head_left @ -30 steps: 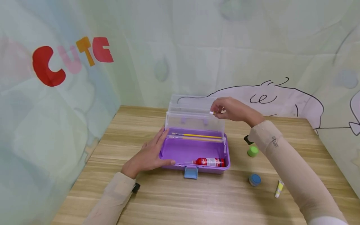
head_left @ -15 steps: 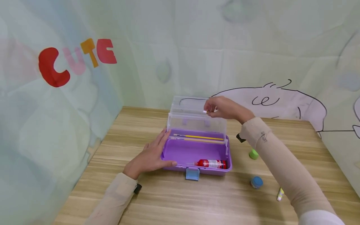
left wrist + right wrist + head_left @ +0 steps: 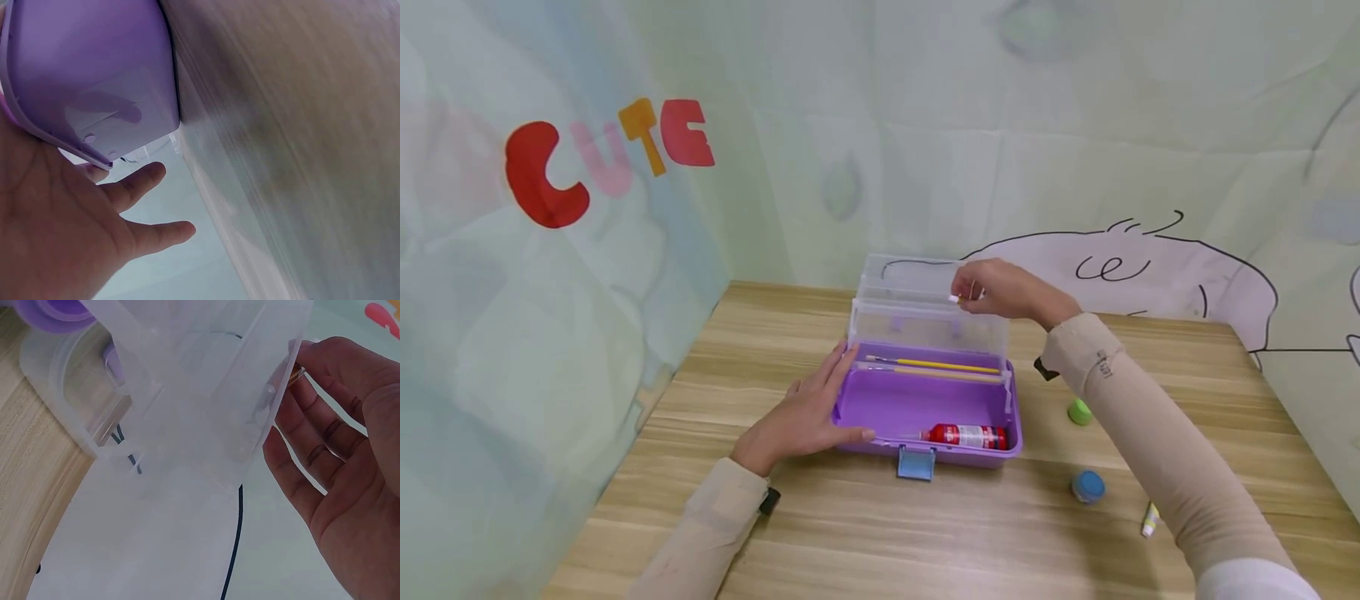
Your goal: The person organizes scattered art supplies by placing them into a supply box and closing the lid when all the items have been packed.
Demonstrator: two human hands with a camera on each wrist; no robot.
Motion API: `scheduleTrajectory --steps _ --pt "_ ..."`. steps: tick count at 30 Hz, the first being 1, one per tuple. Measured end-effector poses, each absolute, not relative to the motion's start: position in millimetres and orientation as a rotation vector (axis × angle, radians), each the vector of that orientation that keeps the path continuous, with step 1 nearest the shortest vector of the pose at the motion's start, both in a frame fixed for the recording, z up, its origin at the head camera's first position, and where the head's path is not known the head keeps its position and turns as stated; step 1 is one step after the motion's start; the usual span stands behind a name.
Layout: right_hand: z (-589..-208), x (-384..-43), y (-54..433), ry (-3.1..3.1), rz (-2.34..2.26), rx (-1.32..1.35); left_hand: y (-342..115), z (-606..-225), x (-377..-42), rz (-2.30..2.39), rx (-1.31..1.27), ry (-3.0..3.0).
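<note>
A purple box (image 3: 839, 408) with a clear, raised lid and tray section (image 3: 925, 321) stands on the table. My left hand (image 3: 801, 421) rests against its left side, fingers spread, thumb along the front rim. In the left wrist view the hand (image 3: 62, 219) lies by the purple end wall. My right hand (image 3: 1000, 287) pinches a small white-capped tube (image 3: 953, 298) above the clear section; most of the tube is hidden by the fingers. In the right wrist view the hand (image 3: 350, 431) is beside the clear plastic edge. Inside the box are two paintbrushes (image 3: 947, 365) and a red bottle (image 3: 970, 436).
On the wooden table (image 3: 850, 533), right of the box, stand a green-lidded pot (image 3: 1080, 412) and a blue-lidded pot (image 3: 1087, 487). A yellow tube (image 3: 1150, 521) lies partly behind the right forearm. A blue latch (image 3: 916, 463) hangs at the box front. Printed cloth (image 3: 775, 167) hangs behind.
The right hand has moved a little left over the clear section with the small tube, then stayed nearly still. The left hand keeps its place on the box. The view has shifted slightly.
</note>
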State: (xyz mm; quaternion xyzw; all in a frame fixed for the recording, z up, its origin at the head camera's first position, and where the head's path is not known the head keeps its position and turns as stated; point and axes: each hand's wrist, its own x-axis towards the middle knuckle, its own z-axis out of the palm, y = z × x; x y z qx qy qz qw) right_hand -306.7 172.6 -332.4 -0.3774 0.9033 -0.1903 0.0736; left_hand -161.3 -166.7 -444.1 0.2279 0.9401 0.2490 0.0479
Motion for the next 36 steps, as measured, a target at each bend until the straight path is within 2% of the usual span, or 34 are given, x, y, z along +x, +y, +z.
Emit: scheduleTrajectory --steps 36 --pt "-333 -306 188 2.648 -0.572 -1.044 -167 -441 -160 0.751 0.698 2.870"
